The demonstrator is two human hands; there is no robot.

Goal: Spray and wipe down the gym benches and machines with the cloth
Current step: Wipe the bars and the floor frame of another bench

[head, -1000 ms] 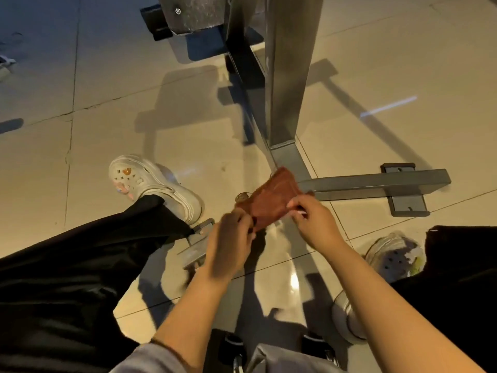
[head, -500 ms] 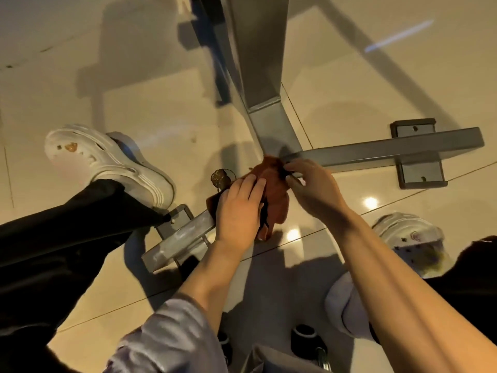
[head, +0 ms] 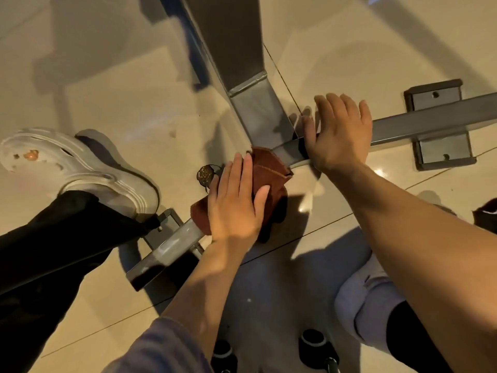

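A reddish-brown cloth is draped over the grey metal base bar of a gym machine, near where the upright post meets it. My left hand lies flat on the cloth with straight fingers, pressing it onto the bar. My right hand rests on the bar just right of the cloth, fingers spread and extended, holding nothing. No spray bottle is in view.
The bar's floor plates sit at the right and lower left. My white shoes stand on the tiled floor at the left and lower right. A small round dark object lies beside the cloth.
Both hands held the cloth up, then lowered it onto the bar. My right hand has let go and moved right onto the bar; my left hand has flattened on the cloth.
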